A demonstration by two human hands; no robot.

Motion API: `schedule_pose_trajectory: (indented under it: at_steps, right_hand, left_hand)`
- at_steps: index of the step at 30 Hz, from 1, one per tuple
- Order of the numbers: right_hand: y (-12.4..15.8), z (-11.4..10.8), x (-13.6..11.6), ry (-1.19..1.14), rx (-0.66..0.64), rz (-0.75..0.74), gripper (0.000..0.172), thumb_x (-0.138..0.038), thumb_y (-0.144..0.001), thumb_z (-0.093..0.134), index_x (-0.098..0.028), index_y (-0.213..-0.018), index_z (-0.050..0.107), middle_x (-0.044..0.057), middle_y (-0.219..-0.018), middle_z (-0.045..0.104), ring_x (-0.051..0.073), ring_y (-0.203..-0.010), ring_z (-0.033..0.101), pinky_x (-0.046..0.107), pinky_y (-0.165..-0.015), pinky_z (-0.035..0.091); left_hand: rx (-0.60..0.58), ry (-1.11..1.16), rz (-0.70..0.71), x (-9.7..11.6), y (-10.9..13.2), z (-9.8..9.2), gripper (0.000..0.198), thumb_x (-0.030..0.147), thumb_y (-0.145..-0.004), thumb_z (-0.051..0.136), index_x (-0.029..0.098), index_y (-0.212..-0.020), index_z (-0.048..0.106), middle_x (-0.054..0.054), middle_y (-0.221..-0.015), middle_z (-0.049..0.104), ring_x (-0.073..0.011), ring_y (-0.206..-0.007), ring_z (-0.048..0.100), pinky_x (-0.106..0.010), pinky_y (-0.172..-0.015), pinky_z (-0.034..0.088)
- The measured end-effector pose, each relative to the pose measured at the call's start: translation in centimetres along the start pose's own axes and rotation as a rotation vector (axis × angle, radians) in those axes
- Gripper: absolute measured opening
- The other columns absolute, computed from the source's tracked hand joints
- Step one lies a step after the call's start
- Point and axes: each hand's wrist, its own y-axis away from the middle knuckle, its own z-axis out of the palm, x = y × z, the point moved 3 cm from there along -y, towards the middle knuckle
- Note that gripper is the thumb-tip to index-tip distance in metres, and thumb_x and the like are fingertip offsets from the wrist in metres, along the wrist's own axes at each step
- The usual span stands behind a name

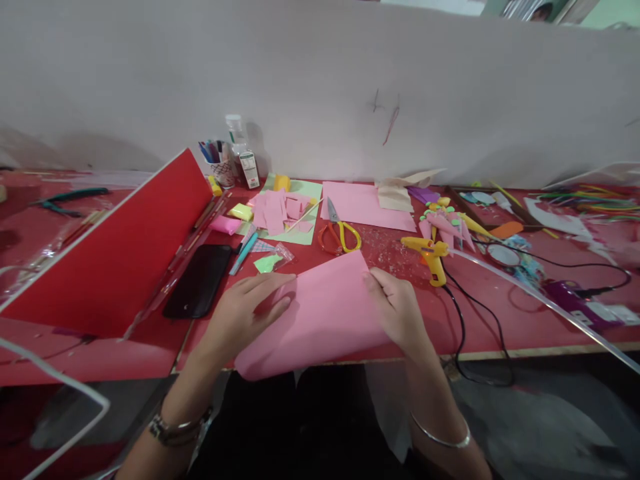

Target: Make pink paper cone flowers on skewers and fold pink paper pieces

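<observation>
A sheet of pink paper is held in front of me at the table's near edge, its lower left side curling over. My left hand grips the paper's left side, with the thumb on top and the fingers partly behind it. At the upper right edge, my right hand pinches the paper between thumb and fingers. Just beyond the sheet lie scissors with red and yellow handles, blades pointing away. To the right of my right hand rests a yellow glue gun with a clear glue stick in its back.
A black phone and a red upright board are at left. Pink paper strips, a flat pink sheet and paper flowers lie behind. A black cord hangs over the table edge near a purple power strip.
</observation>
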Motion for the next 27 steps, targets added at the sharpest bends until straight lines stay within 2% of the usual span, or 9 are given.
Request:
schedule_pose_trajectory:
  at_steps: [5, 9, 14, 19, 27]
  right_hand:
    - [-0.12, 0.17, 0.06, -0.002, -0.003, 0.003, 0.032, -0.027, -0.083, 0.034, -0.019, -0.055, 0.023, -0.007, -0.045, 0.022, 0.005, -0.039, 0.026, 0.019, -0.041, 0.018]
    - [-0.2, 0.37, 0.12, 0.003, -0.011, -0.002, 0.032, -0.027, -0.083, 0.034, -0.019, -0.055, 0.022, -0.007, -0.045, 0.023, 0.005, -0.04, 0.026, 0.02, -0.041, 0.018]
    - [-0.13, 0.55, 0.3, 0.004, -0.017, 0.008, 0.032, -0.027, -0.084, 0.033, -0.019, -0.055, 0.022, -0.006, -0.046, 0.022, 0.005, -0.041, 0.026, 0.02, -0.042, 0.018]
    - [-0.17, 0.67, 0.33, 0.001, -0.014, 0.015, 0.032, -0.027, -0.084, 0.033, -0.019, -0.055, 0.021, -0.006, -0.046, 0.023, 0.005, -0.041, 0.026, 0.02, -0.042, 0.018]
    - [-0.19, 0.78, 0.24, 0.022, 0.008, -0.025, 0.032, -0.026, -0.084, 0.034, -0.019, -0.055, 0.022, -0.007, -0.045, 0.022, 0.005, -0.04, 0.026, 0.02, -0.042, 0.017]
  left_hand:
    - [0.006, -0.016, 0.016, -0.1, -0.01, 0.01, 0.024, 0.031, -0.083, 0.038, 0.019, -0.094, 0.056, -0.002, -0.086, 0.067, -0.0136, -0.078, 0.061, -0.023, -0.07, 0.047]
    - [-0.074, 0.015, -0.088, -0.31, -0.21, 0.31, 0.026, 0.033, -0.083, 0.034, 0.019, -0.082, 0.056, -0.001, -0.077, 0.066, -0.0136, -0.071, 0.061, -0.022, -0.064, 0.047]
    - [-0.075, 0.029, -0.214, -0.67, -0.27, 0.31, 0.028, 0.036, -0.082, 0.033, 0.019, -0.072, 0.053, -0.001, -0.067, 0.063, -0.0137, -0.063, 0.059, -0.023, -0.06, 0.045]
    - [-0.107, 0.033, -0.19, -0.65, -0.35, 0.38, 0.028, 0.032, -0.084, 0.03, 0.019, -0.069, 0.05, -0.001, -0.065, 0.062, -0.0137, -0.06, 0.058, -0.023, -0.056, 0.043]
    - [-0.079, -0.017, -0.201, -0.77, -0.37, 0.46, 0.028, 0.032, -0.084, 0.031, 0.019, -0.068, 0.05, -0.001, -0.064, 0.063, -0.0139, -0.058, 0.058, -0.022, -0.054, 0.041]
